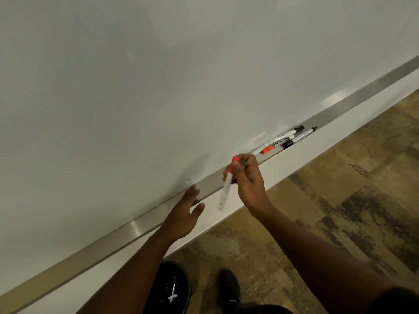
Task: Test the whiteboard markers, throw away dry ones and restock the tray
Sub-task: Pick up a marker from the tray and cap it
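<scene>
My right hand [248, 177] pinches a red-capped whiteboard marker [225, 189] near its cap, its white barrel hanging down and blurred, just in front of the metal tray [140, 220]. My left hand [186, 211] reaches toward the tray with fingers relaxed, holding nothing. Further right, several markers lie together in the tray: a red-capped one [268, 148] and black-capped ones [295, 139]. The whiteboard [158, 87] above shows no marks.
A white ledge [283, 159] runs below the tray. Below it is brown patterned floor [340, 200]. A black bin [172, 288] with a marker inside stands by my black shoe [230, 288] at the bottom.
</scene>
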The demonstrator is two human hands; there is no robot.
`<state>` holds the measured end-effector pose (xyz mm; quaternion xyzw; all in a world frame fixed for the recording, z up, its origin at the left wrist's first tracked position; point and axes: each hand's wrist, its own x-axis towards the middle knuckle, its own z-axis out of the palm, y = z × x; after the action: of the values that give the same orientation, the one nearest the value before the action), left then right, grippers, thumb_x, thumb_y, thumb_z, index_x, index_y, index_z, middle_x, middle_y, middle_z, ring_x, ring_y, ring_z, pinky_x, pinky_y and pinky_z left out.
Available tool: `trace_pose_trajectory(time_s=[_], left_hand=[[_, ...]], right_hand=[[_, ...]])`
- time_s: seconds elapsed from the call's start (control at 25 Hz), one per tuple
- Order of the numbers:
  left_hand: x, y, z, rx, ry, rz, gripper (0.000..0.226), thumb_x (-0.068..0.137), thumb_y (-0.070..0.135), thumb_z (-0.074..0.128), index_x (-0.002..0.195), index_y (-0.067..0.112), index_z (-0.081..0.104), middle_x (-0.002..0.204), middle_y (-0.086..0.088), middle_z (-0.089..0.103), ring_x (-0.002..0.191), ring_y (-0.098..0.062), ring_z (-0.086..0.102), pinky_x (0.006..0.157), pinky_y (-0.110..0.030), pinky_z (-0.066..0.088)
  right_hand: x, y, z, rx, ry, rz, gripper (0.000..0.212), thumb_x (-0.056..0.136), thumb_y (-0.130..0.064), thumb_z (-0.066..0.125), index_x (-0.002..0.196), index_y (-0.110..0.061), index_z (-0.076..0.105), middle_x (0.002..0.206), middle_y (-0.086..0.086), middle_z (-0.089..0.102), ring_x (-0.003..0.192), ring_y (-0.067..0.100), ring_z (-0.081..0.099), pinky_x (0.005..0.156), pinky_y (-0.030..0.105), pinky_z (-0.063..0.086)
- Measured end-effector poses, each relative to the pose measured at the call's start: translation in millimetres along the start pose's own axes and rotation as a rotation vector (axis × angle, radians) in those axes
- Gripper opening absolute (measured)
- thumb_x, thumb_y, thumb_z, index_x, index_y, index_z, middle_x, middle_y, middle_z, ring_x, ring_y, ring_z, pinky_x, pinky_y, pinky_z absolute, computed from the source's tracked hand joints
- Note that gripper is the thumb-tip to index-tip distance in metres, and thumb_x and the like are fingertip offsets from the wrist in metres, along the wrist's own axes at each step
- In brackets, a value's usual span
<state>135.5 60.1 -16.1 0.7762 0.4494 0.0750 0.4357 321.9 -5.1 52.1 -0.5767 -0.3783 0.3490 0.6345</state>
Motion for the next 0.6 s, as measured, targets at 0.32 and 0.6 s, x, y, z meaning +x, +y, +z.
trace_pose_trajectory(time_s=[0.32, 0.6], left_hand=[[-86, 30, -44, -0.896, 0.215, -0.162, 0.037, 0.099, 0.033, 0.045, 0.12, 0.009, 0.065, 0.093, -0.002, 0.072, 0.091, -0.019, 0.066, 0.087, -0.038, 0.052], [-147, 2, -82, -1.274, 0.306, -0.179, 0.036, 0.1, 0.028, 0.046, 0.107, -0.004, 0.06, 0.091, -0.016, 0.071, 0.061, -0.023, 0.051, 0.051, -0.031, 0.044]], right_hand=[[-65, -17, 89, 0.007, -0.484, 0.438, 0.042, 0.103, -0.037, 0.04, 0.096, -0.006, 0.066, 0.071, 0.011, 0.061, 0.055, 0.013, 0.049, 0.046, 0.024, 0.038], [-102, -35, 152, 0.055, -0.692, 0.645, 0.037, 0.102, -0.032, 0.045, 0.088, -0.004, 0.065, 0.07, 0.008, 0.06, 0.056, 0.013, 0.049, 0.049, 0.024, 0.042]])
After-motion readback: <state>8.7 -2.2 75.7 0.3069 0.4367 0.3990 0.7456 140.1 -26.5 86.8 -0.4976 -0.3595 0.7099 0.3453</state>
